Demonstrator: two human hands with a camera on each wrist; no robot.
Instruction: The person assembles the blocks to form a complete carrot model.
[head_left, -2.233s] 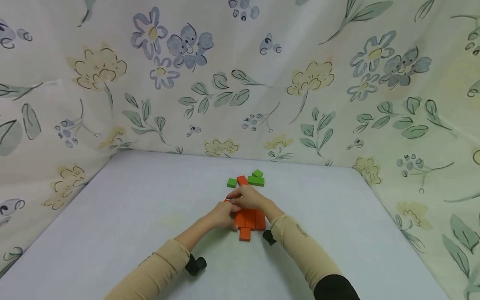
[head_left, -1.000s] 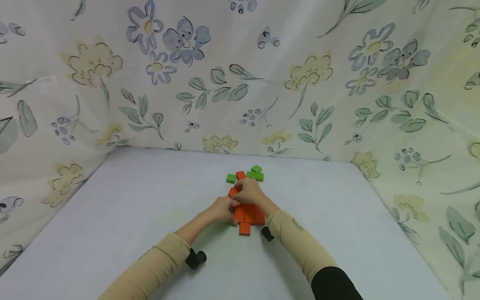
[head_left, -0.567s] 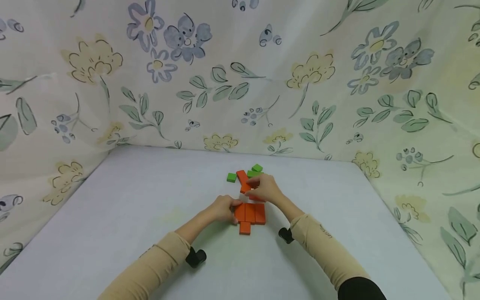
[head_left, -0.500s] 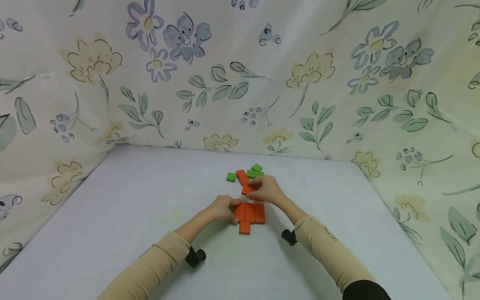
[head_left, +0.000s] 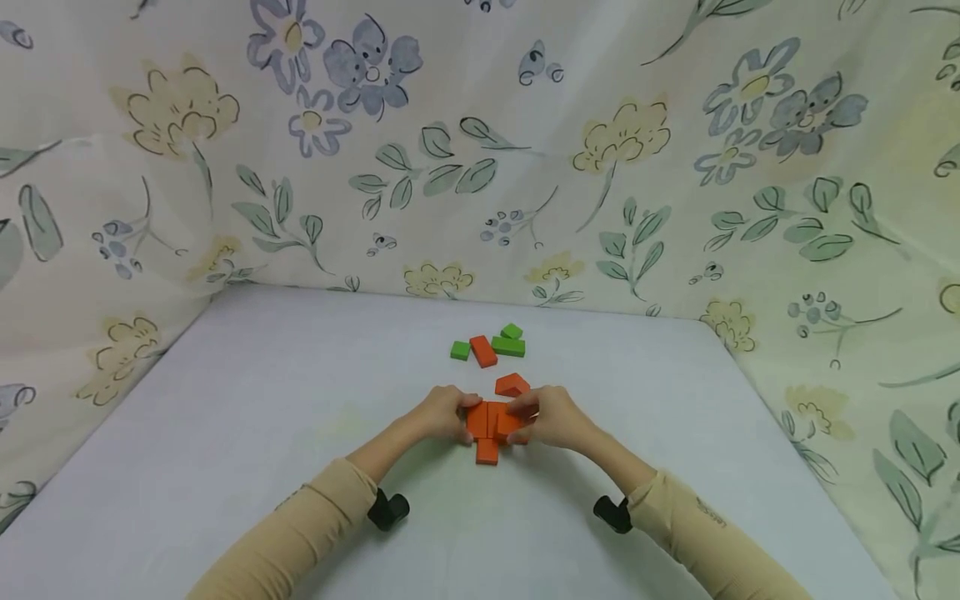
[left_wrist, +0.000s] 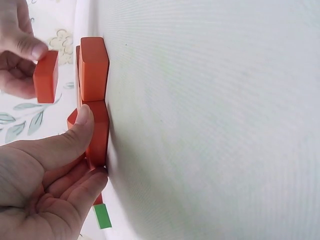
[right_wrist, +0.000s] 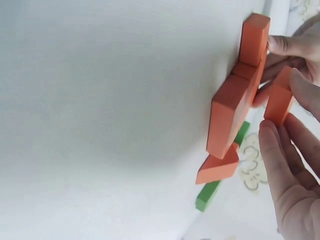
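On the white table, several orange blocks (head_left: 477,421) lie side by side in a flat row, with a small orange block (head_left: 487,452) against their near edge. My left hand (head_left: 441,412) grips the left end of this row, thumb on one side of the block (left_wrist: 100,135) and fingertips on the other. Between thumb and fingertips my right hand (head_left: 558,417) pinches a loose orange block (right_wrist: 279,97), raised over the right part of the row. Both wrist views show this block apart from those below it. In the head view my right fingers partly cover the row's right end.
Behind the row lies an orange block with a peaked edge (head_left: 512,384). Farther back are an oblong orange block (head_left: 483,351), a small green block (head_left: 461,350), a long green block (head_left: 508,346) and a green pointed block (head_left: 512,331). A floral cloth (head_left: 480,208) hangs behind the table.
My right hand has drawn back toward me, bringing an orange block from behind the row to above its right part. The peaked block behind is now uncovered. My left hand stays at the row.
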